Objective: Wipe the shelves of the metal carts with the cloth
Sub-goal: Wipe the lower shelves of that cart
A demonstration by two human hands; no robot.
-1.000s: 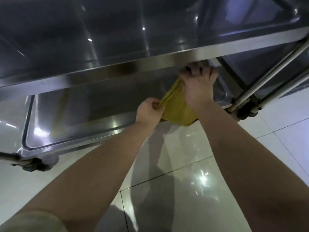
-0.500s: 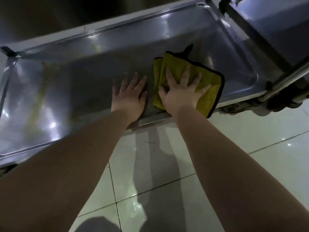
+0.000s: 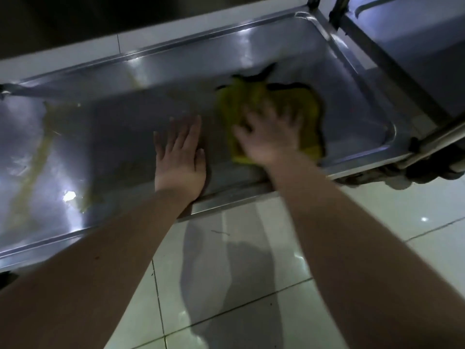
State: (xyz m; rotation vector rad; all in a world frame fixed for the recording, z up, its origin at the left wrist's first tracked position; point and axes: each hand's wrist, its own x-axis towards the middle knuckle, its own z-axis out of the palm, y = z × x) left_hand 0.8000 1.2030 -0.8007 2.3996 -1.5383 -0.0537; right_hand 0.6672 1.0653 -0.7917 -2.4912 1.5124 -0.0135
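The shallow rectangular steel cart shelf is bare metal, smooth and half-glossy, throwing back white glare spots and soft, smeared reflections. A dull yellowish streak runs across the shelf's left part and breaks its sheen. On the shelf's right part lies the yellow cloth with dark edging; it looks soft, fuzzy and matt, though it is blurred. Beside the shelf's right end, the round metal post is smooth and polished, and the second grey metal cart shelf has a duller satin look. Below the shelf's near rim, the pale square floor tiles are hard, smooth and highly glossy, mirroring lights, with thin dark grout lines.
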